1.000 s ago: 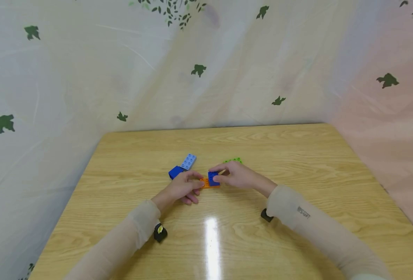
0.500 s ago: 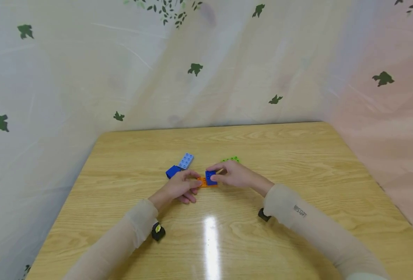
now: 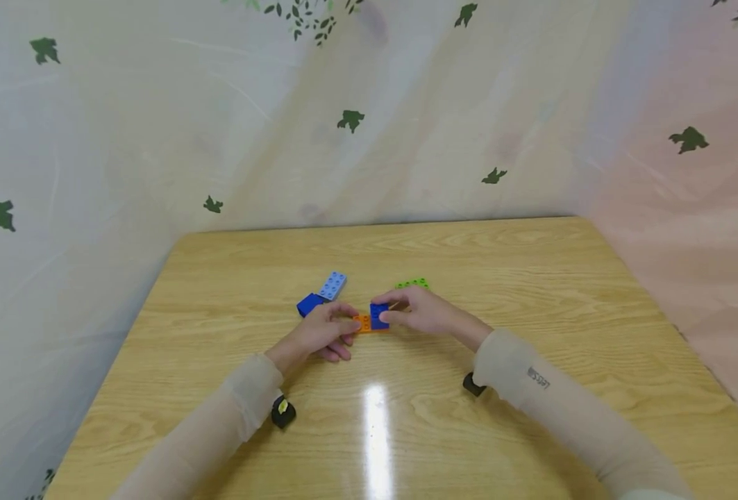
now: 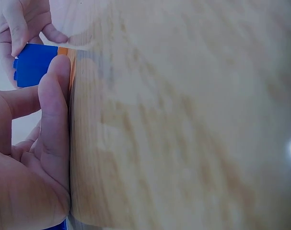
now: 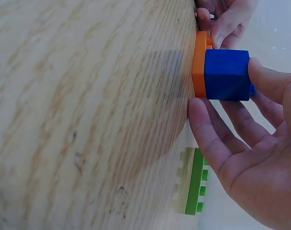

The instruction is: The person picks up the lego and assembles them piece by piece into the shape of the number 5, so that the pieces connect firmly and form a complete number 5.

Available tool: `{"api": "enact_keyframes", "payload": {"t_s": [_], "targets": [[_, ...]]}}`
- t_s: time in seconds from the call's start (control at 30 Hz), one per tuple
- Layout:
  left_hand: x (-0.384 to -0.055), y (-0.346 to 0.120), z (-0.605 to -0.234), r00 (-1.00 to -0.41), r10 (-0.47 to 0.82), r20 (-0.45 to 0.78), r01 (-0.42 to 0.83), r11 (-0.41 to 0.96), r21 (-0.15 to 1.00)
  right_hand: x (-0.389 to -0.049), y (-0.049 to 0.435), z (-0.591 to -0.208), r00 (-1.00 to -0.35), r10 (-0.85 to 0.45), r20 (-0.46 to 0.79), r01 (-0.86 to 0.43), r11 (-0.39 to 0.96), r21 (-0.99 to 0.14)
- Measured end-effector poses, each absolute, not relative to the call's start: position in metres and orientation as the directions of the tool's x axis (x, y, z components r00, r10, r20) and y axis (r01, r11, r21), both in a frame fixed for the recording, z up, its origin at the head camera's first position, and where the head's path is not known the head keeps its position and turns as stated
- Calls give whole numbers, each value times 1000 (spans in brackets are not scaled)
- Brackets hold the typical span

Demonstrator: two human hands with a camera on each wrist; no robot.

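Note:
A flat orange toy brick (image 3: 365,323) lies on the table. My left hand (image 3: 320,332) holds its left end between thumb and fingers. On its right end sits a taller blue brick (image 5: 226,75), flush against the orange top in the right wrist view. My right hand (image 3: 427,312) grips this blue brick, with the thumb on its studded top and fingers along the side. The left wrist view shows the blue brick (image 4: 36,65) beyond the left fingertips, and the left hand (image 4: 32,139) resting low at the table surface.
Behind my left hand lie another blue brick (image 3: 309,305) and a light blue brick (image 3: 333,285). A green flat brick (image 5: 197,182) lies beyond my right hand, partly hidden in the head view. Patterned cloth (image 3: 269,139) borders the wooden table (image 3: 500,264).
The blue brick has shifted very slightly right and now lines up with the orange brick's right end. Both hands keep their hold, and the head view has moved a little.

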State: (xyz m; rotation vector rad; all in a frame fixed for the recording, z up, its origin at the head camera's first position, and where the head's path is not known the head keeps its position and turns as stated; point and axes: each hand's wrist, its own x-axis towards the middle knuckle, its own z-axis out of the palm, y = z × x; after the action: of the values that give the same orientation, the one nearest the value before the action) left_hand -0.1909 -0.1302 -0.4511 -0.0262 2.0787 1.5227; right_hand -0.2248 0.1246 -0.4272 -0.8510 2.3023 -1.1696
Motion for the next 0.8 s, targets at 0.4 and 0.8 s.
{"api": "enact_keyframes", "payload": {"t_s": [0.4,0.8], "targets": [[-194,-131,-450,-833,330,-444,-333,342,879,-227,129,-430,-716,-684,-141,-237,428,-872],[-210,-138,-407,-920,314,-236,-155,262,952,-227,130,-431,-714,-687,-136,-231,414,-881]]}}
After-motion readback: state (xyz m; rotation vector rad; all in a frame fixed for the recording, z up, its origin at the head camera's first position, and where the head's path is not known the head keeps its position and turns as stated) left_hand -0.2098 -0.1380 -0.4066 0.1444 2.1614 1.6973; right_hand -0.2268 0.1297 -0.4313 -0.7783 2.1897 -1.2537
